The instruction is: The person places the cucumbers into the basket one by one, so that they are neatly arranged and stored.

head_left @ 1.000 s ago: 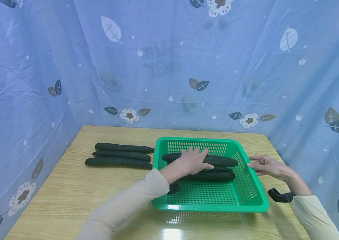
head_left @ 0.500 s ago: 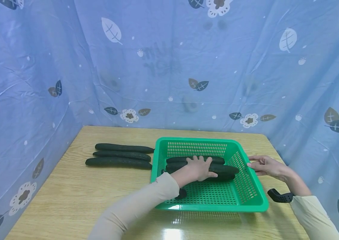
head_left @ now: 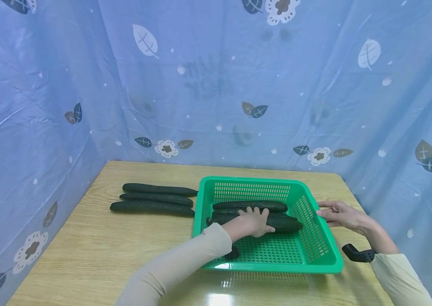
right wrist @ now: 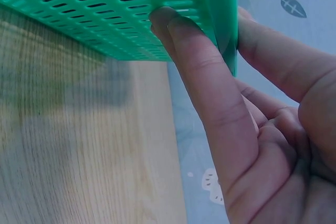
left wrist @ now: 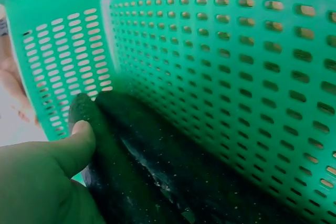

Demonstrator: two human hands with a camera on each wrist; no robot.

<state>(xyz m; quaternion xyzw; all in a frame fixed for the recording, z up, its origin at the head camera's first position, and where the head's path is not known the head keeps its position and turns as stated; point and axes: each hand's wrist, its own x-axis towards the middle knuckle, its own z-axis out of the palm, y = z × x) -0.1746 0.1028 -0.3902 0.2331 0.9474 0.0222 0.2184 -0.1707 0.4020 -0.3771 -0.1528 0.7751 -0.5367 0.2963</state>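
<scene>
My left hand point(head_left: 253, 223) reaches into a green plastic basket point(head_left: 273, 267) and grips a dark green cucumber point(head_left: 286, 223), its fingers over the top and its thumb on the near side. In the left wrist view the thumb presses against this cucumber point(left wrist: 113, 166), and another cucumber point(left wrist: 157, 140) lies right beside it. Behind the hand, toward the basket's far wall, lies a further cucumber point(head_left: 254, 205). My right hand point(head_left: 344, 216) pinches the basket's right rim; in the right wrist view its fingers point(right wrist: 210, 87) lie against the outer wall, with the thumb over the rim.
Three cucumbers point(head_left: 152, 207) lie side by side on the wooden table point(head_left: 124, 246), left of the basket. A blue patterned curtain point(head_left: 216, 85) rises behind the table and along both sides. Dark wrist-worn devices show at both wrists.
My left hand has moved its cucumber from the back of the pile toward the near side and lower, uncovering the rear cucumber. The right hand has kept its hold on the rim.
</scene>
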